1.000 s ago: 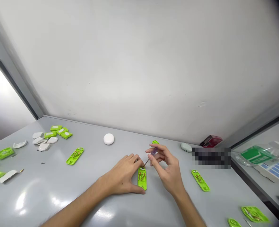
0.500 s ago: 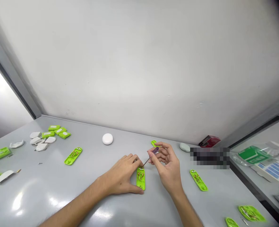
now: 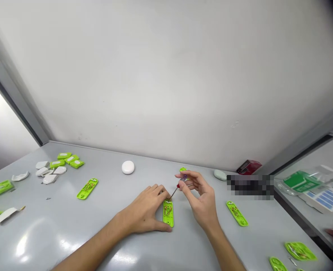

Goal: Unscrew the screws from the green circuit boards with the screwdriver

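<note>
A bright green plastic casing [image 3: 168, 215] lies open side up on the table, with small brass-coloured parts inside. My left hand [image 3: 148, 209] grips it by its ends, thumb at the near end and fingers at the far end. In my right hand [image 3: 201, 199] is a small screwdriver [image 3: 174, 191], pinched by its handle between thumb and fingers. Its thin shaft slants down to the far end of the casing, where the tip meets a small silvery part. Part of the handle is hidden by my fingers.
Similar green casings lie at left [image 3: 87, 189], right [image 3: 236, 213] and lower right [image 3: 300, 251]. White and green covers [image 3: 50, 178] are heaped at far left. A white round object [image 3: 128, 167] and a dark red box [image 3: 249, 167] stand near the wall.
My right fingers have shifted on the screwdriver handle, and a red part of it now shows. The left hand and casing stay put. A blurred hand-like shape appears at the right edge.
</note>
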`<state>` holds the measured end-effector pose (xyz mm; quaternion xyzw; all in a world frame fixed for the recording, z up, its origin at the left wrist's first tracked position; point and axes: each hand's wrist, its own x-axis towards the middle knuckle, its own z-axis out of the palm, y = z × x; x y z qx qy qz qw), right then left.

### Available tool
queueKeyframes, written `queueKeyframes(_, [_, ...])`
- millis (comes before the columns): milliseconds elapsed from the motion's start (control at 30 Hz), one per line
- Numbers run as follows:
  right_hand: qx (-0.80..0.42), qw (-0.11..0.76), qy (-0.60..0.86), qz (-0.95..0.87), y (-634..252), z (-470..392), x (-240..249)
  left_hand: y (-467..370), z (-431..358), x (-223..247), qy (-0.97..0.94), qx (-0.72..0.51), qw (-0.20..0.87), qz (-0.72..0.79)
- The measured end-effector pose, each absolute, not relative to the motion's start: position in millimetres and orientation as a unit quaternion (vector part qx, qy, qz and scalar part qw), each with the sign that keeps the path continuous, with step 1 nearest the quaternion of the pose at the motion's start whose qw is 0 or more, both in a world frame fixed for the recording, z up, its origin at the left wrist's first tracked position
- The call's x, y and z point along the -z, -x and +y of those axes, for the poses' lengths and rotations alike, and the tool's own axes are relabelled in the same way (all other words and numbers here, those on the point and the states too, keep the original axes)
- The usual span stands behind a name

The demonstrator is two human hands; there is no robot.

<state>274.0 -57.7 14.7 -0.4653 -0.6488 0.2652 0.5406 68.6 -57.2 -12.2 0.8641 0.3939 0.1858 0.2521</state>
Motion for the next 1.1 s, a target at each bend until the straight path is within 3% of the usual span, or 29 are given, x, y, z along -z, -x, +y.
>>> queueKeyframes(567, [-0.225, 0.529, 0.458, -0.678, -274.4, -60.0, -17.1, -68.7, -57.0, 11.0, -0.867, -0.181, 0.246, 0.394])
queueKeyframes(733, [-0.278, 0.511, 0.447, -0.68, -275.4, -60.8, -18.1, -68.1, -57.3, 11.4, -0.866, -0.174, 0.248, 0.396])
queueKeyframes(933, [-0.221, 0.52, 0.455, -0.689, -272.9, -60.0, -15.5, -68.2, -57.2, 13.3, -0.867, -0.182, 0.246, 0.393])
queueKeyframes(1100, [-0.267, 0.535, 0.461, -0.655, -272.2, -60.4, -13.2, -68.4, -57.7, 11.0, -0.864, -0.181, 0.257, 0.394])
